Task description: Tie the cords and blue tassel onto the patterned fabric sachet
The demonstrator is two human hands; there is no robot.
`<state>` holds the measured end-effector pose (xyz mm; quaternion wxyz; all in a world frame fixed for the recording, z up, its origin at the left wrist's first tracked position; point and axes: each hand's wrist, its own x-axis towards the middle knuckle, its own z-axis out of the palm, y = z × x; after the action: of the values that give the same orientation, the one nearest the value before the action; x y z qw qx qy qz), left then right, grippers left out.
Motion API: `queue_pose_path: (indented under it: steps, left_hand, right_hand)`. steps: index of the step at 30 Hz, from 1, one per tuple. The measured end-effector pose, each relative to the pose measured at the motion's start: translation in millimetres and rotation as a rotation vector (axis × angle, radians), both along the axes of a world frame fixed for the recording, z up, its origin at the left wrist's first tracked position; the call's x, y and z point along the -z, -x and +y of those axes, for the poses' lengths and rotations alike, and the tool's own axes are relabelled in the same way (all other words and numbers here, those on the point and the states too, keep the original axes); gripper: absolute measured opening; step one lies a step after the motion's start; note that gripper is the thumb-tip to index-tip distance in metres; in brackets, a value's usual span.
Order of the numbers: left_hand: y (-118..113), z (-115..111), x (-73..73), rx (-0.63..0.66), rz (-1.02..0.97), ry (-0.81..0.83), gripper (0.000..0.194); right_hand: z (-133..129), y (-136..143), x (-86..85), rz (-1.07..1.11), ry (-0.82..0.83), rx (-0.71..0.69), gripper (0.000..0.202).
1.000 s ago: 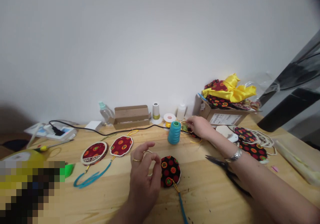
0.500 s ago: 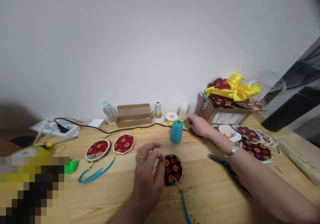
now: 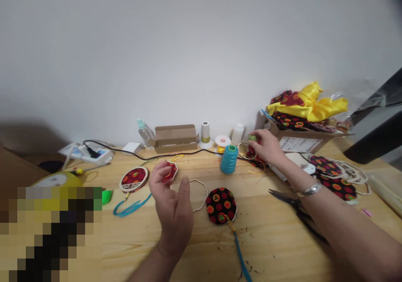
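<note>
My left hand is raised over the table's middle, thumb and fingers apart, holding nothing. Beside it lies a thin pale scalloped frame, touching a black flower-patterned fabric piece with a yellow loop and a blue tassel. At the back right, my right hand pinches a small green thing, too small to name. Just below those fingers are a pale ring and dark red patterned fabric. A cone of blue thread stands left of that hand.
Black scissors lie under my right forearm. A box heaped with fabric stands back right, near patterned pieces. Behind are an open cardboard box, spools and a black cable. A round red ornament lies left.
My left hand has moved up and left from the black fabric piece, its fingers opening. My right hand has risen from the tabletop with the small green thing. The view has shifted slightly.
</note>
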<state>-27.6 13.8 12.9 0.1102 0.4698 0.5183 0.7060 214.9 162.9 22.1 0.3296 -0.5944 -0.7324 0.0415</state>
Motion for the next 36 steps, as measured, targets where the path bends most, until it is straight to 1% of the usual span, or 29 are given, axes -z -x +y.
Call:
queue_pose_path:
  steps: [2,4,6,8,10,12,14,16,19,24,31,36]
  left_hand:
    - [1.3,4.1,-0.8,-0.042,-0.074,-0.028,0.030]
    - [1.7,6.1,-0.6,-0.064,-0.094,-0.021,0.025]
    - [1.1,4.2,0.1,-0.023,-0.101,-0.001,0.019]
    - [-0.6,-1.6,0.8,0.103,-0.055,0.062,0.014]
    - [-3.5,-9.0,1.5,0.297,0.082,0.182,0.024]
    - [-7.4,-15.0,2.5,0.437,0.293,0.275,0.025]
    - [-11.3,-17.7,4.0,0.495,0.532,0.244,0.025]
    - [-14.4,-17.5,6.0,0.517,0.741,0.163,0.024]
    - [-16.1,-15.3,8.6,0.535,0.883,0.132,0.024]
    - [-14.7,-14.7,10.3,0.533,0.930,0.125,0.025]
    - [-15.1,-14.2,12.6,0.537,0.942,0.103,0.022]
    - [-14.5,-14.1,14.3,0.538,0.942,0.103,0.022]
  right_hand:
    - [2.5,-1.1,0.2,0.132,-0.011,0.033,0.028]
    - [5.4,-2.4,1.2,0.266,0.029,0.029,0.030]
    - [7.2,-2.8,3.2,0.382,0.085,0.013,0.032]
    - [7.6,-1.9,4.9,0.474,0.132,0.006,0.033]
    - [6.9,-0.3,4.9,0.543,0.164,0.007,0.033]
    - [6.0,1.2,3.0,0.593,0.178,0.013,0.032]
    - [5.3,2.3,-0.1,0.622,0.186,0.021,0.031]
    - [4.9,3.1,-3.0,0.646,0.203,0.019,0.028]
    - [4.6,5.2,-6.0,0.716,0.234,-0.026,0.025]
    - [3.2,11.6,-11.7,0.780,0.268,-0.084,0.023]
    - [2.3,15.4,-26.3,0.780,0.221,-0.172,0.023]
    - [3.1,15.1,-31.5,0.793,0.197,-0.203,0.030]
